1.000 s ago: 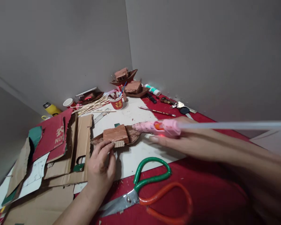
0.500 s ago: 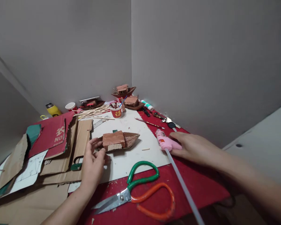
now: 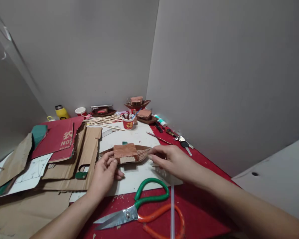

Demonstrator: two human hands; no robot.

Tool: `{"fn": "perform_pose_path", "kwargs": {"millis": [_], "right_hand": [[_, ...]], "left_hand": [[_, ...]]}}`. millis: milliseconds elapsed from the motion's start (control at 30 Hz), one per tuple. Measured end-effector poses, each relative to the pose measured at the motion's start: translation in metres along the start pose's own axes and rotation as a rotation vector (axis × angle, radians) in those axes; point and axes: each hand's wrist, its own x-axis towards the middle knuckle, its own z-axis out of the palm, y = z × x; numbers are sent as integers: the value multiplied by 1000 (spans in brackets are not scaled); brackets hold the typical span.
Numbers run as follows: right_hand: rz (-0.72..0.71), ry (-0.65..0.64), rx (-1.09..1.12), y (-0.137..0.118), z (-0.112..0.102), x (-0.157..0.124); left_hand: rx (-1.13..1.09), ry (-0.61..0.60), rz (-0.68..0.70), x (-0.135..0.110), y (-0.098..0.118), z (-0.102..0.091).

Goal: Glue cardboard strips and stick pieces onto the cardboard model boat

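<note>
A small brown cardboard model boat (image 3: pixel 129 153) with a reddish cabin lies on a white sheet (image 3: pixel 139 136). My left hand (image 3: pixel 105 173) grips its near side by the cabin, fingers curled against it. My right hand (image 3: pixel 168 160) reaches in from the right, and its thumb and fingertips close on the pointed bow. A clear glue stick (image 3: pixel 172 212) pokes out from under my right forearm over the scissors. The pink glue gun itself is hidden.
Large scissors (image 3: pixel 144 207) with green and orange handles lie on the red cloth (image 3: pixel 201 212) near me. Cardboard pieces (image 3: pixel 72 159) pile up at left. At the back stand a red cup (image 3: pixel 128 122), wooden sticks (image 3: pixel 102 120), other model boats (image 3: pixel 137 102), a yellow bottle (image 3: pixel 61 112) and keys (image 3: pixel 183 141).
My right hand laid the pink glue gun down on the right and moved left to the boat's bow. My left hand closed on the boat. The view tilted up and shifted right.
</note>
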Motion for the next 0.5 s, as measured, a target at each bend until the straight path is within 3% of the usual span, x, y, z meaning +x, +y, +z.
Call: {"fn": "perform_pose_path", "kwargs": {"millis": [133, 300, 500], "right_hand": [[96, -116, 127, 9, 17, 20], [242, -257, 310, 20, 29, 23], [285, -262, 398, 20, 28, 22]], "left_hand": [[-38, -26, -46, -3, 0, 3], [-84, -75, -88, -6, -2, 7], [-139, -114, -106, -8, -6, 10]]}}
